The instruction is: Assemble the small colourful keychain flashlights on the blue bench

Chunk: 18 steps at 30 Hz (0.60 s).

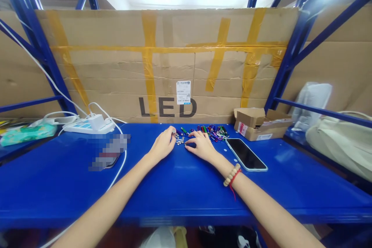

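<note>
Resting on the blue counter [180, 186] at the centre of the frame, both hands meet over a scatter of small metal pieces [179, 140]. The left hand [162, 145] has its grip narrowed, thumb and fingertips pinched at a tiny piece near the left edge of the scatter; what exactly it pinches is too small to tell. The right hand [201, 145] lies palm down, fingers curled loosely toward the same pieces and touching the counter; whether it holds anything I cannot tell. A bead bracelet [231, 174] with a red string circles the right wrist.

Just behind the hands, right of centre, lies a heap of small coloured keychain lights [213, 130]. A phone [245, 154] lies face up, screen dark, just right of the right hand. Behind it sits an open cardboard box [258, 126]. At the left, a white power strip [87, 125] with a cable sits near a green tissue pack [26, 133]. A taped cardboard sheet [168, 62] marked LED stands across the back.
</note>
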Motion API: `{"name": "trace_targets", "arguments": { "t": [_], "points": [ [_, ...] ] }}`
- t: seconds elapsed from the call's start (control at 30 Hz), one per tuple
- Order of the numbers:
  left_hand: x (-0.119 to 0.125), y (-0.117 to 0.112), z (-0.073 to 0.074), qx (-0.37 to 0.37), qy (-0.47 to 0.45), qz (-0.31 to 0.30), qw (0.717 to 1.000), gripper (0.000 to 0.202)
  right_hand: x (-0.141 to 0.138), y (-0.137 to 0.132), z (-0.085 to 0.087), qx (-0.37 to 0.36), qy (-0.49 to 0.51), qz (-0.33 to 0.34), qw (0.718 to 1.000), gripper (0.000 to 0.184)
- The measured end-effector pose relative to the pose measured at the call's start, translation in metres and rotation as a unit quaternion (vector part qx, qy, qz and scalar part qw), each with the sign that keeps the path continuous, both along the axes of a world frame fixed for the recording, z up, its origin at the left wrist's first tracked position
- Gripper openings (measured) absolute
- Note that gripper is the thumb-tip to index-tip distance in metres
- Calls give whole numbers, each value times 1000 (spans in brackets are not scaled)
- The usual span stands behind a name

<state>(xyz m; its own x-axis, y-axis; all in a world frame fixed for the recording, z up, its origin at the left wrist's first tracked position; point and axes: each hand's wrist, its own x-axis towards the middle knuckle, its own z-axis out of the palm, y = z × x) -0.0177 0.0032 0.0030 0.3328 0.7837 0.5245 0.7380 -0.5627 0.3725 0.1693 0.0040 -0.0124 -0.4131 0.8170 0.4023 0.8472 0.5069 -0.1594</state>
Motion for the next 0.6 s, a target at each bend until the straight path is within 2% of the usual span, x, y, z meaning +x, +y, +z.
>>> {"name": "trace_targets", "arguments": {
  "t": [0.13, 0.27, 0.5, 0.6],
  "points": [
    [1, -1, -1, 14, 64, -25, 998, 12, -2, 0, -1, 0, 14, -6, 1000, 18],
    [1, -3, -1, 24, 77, -28, 996, 6, -3, 1, -1, -10, 35, -10, 999, 13],
    [2, 7, -12, 1, 9, -86, 996, 16, -2, 2, -2, -32, 81, -15, 996, 9],
    [5, 10, -17, -11, -34, -87, 996, 20, -1, 2, 2, 3, 76, 8, 997, 8]
  ]
}}
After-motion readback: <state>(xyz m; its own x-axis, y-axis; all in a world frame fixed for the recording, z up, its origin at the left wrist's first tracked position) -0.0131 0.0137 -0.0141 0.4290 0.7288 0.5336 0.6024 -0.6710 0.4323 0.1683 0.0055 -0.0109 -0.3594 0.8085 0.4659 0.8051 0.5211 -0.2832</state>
